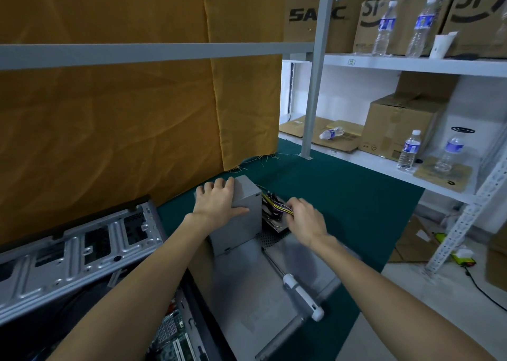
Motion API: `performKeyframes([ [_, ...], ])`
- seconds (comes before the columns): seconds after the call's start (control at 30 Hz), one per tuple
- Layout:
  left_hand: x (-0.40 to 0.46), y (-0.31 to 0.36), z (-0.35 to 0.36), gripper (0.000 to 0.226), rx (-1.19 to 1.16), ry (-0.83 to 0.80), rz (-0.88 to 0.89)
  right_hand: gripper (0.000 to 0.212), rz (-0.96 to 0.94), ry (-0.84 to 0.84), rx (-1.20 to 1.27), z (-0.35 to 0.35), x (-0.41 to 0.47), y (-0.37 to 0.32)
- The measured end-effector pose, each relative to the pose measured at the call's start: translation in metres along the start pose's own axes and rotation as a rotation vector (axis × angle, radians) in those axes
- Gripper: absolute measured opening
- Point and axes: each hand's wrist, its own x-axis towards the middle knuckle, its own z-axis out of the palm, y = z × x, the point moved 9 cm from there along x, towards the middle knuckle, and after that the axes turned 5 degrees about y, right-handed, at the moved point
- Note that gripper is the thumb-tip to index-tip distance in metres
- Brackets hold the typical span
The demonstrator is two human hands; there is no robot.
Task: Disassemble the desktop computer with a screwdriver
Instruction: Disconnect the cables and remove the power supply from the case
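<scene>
The stripped silver metal computer chassis [82, 248] lay at my far left, drive bays bare. My left hand [219, 201] gripped the grey box-shaped power supply [241, 218], already out on the green counter [343, 196]. My right hand [304, 218] pinched its yellow-and-black cable bundle [274, 204]. The white-handled screwdriver [299, 292] rested untouched on the flat grey side panel [247, 292]. I judged the motherboard remained.
</scene>
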Motion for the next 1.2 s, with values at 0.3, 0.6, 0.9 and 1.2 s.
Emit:
performKeyframes([
  [0.3,0.014,0.007,0.0,0.093,-0.037,0.05,0.002,0.041,-0.027,-0.054,0.002,0.028,-0.008,0.001],
  [0.6,-0.01,-0.01,-0.011,0.072,-0.219,0.106,0.027,0.054,-0.016,-0.197,-0.129,0.015,-0.094,-0.012],
  [0.9,-0.04,-0.023,-0.015,0.059,-0.288,0.073,0.047,0.017,-0.024,-0.375,0.055,0.01,-0.121,-0.041],
  [1.2,-0.038,-0.023,-0.014,0.054,-0.236,0.099,0.02,0.065,0.521,-0.103,0.905,0.003,-0.053,-0.068],
])
